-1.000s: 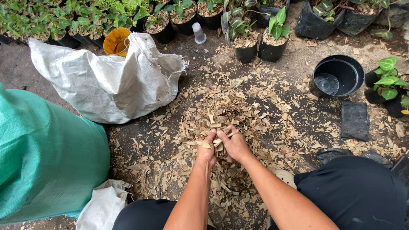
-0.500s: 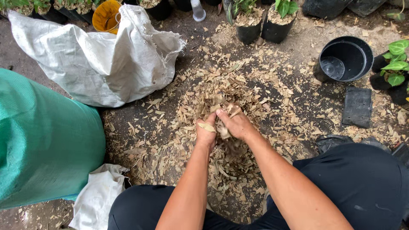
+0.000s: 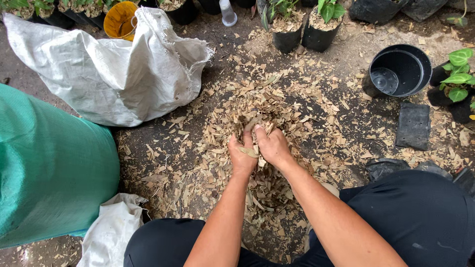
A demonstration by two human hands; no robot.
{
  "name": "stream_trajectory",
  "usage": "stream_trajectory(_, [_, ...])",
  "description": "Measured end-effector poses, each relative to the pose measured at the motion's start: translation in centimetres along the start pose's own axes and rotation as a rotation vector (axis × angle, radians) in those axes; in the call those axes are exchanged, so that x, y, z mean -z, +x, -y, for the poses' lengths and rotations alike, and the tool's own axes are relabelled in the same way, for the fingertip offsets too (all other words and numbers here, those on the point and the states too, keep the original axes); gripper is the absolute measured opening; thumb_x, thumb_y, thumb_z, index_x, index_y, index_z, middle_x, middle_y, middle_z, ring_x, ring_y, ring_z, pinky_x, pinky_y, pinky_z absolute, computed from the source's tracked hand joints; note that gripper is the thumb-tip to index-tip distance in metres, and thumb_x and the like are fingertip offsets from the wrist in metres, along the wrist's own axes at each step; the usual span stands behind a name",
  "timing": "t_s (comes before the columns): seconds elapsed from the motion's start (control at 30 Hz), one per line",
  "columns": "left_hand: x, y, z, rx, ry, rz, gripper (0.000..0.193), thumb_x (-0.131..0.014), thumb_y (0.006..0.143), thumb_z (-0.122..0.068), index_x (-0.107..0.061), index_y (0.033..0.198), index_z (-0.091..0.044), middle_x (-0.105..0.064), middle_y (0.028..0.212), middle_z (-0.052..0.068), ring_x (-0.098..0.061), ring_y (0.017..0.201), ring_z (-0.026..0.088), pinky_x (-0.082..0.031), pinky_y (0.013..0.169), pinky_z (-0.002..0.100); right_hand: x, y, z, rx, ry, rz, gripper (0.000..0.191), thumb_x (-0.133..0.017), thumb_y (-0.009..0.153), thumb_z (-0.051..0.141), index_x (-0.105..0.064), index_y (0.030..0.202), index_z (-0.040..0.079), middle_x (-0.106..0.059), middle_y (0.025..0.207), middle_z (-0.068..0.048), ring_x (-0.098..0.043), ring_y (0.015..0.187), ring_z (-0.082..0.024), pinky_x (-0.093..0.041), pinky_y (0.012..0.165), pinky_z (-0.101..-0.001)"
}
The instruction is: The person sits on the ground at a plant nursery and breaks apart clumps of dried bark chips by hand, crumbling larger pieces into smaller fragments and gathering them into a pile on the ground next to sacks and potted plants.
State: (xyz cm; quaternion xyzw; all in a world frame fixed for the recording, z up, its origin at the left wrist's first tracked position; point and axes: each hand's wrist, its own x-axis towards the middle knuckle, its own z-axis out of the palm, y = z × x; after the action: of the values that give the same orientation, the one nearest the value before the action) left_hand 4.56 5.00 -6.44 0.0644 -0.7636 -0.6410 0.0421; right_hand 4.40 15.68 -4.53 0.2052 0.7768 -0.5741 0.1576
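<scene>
In the middle of the ground, just beyond the knees: a spread heap of dry leaf scraps. Left hand and right hand pressed side by side, fingers curled round one shared clump, bits sticking out above the knuckles. Probably very light, brittle and loose stuff; apt to crumble and spill through gaps. Best scooped from beneath with cupped palms, not pinched. Far left, a white sack; near left, a green sack; far right, an empty black pot.
</scene>
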Motion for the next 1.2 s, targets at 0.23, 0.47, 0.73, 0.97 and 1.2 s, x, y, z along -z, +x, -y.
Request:
stream_trajectory(0.23, [0.2, -0.1, -0.2, -0.003, 0.167, 0.009, 0.01, -0.06, 0.1, -0.007, -0.067, 0.106, -0.008, -0.074, 0.091, 0.008, -0.068, 0.075, 0.022, -0.052, 0.065, 0.038, -1.3, 1.0, -1.5, -0.161, 0.403, -0.066, 0.034, -0.052, 0.105, 0.022, -0.049, 0.073, 0.008, -0.046, 0.063, -0.004, -0.04, 0.045, -0.016, -0.037, 0.036, -0.0347])
stream_trajectory(0.47, [0.1, -0.7, 0.9, -0.274, 0.395, 0.0, 0.018, -0.061, 0.093, 0.002, -0.068, 0.104, -0.01, -0.072, 0.093, 0.005, -0.069, 0.087, 0.017, -0.058, 0.076, 0.032, -1.4, 0.9, -1.3, -0.455, 0.721, 0.015, 0.037, -0.04, 0.109, 0.028, -0.059, 0.101, -0.003, -0.06, 0.078, -0.011, -0.052, 0.054, -0.019, -0.044, 0.041, -0.0388])
stream_trajectory(0.73, [-0.6, 0.4, 0.9, 0.413, -0.032, -0.138, 0.053, -0.05, 0.104, -0.05, -0.052, 0.121, 0.001, -0.067, 0.102, 0.016, -0.061, 0.093, 0.027, -0.05, 0.082, 0.045, -1.9, -0.1, -1.7, -0.48, 0.849, -0.111, 0.03, -0.043, 0.106, 0.042, -0.062, 0.106, 0.019, -0.069, 0.084, -0.005, -0.062, 0.066, -0.016, -0.053, 0.058, -0.0345])
stream_trajectory(0.97, [-0.3, 1.0, 1.1, 0.536, 0.132, 0.208, 0.086, -0.038, 0.098, -0.07, -0.062, 0.128, 0.006, -0.063, 0.122, 0.036, -0.062, 0.112, 0.05, -0.05, 0.092, 0.056, -0.4, 1.8, -2.2, -0.137, 0.333, -0.059, 0.074, -0.025, 0.112, 0.061, -0.056, 0.135, -0.003, -0.043, 0.139, -0.042, -0.04, 0.098, -0.033, -0.04, 0.104, -0.0692])
stream_trajectory(1.2, [0.4, 1.4, 0.2, 0.4, 0.116, 0.416, 0.066, -0.064, 0.091, -0.055, -0.064, 0.126, 0.001, -0.071, 0.117, 0.019, -0.068, 0.109, 0.031, -0.053, 0.097, 0.044, 0.2, 0.0, 0.1, -0.095, 0.6, 0.248, 0.094, -0.002, 0.088, 0.074, -0.037, 0.153, 0.017, -0.02, 0.167, -0.02, -0.008, 0.155, -0.037, -0.012, 0.119, -0.0654])
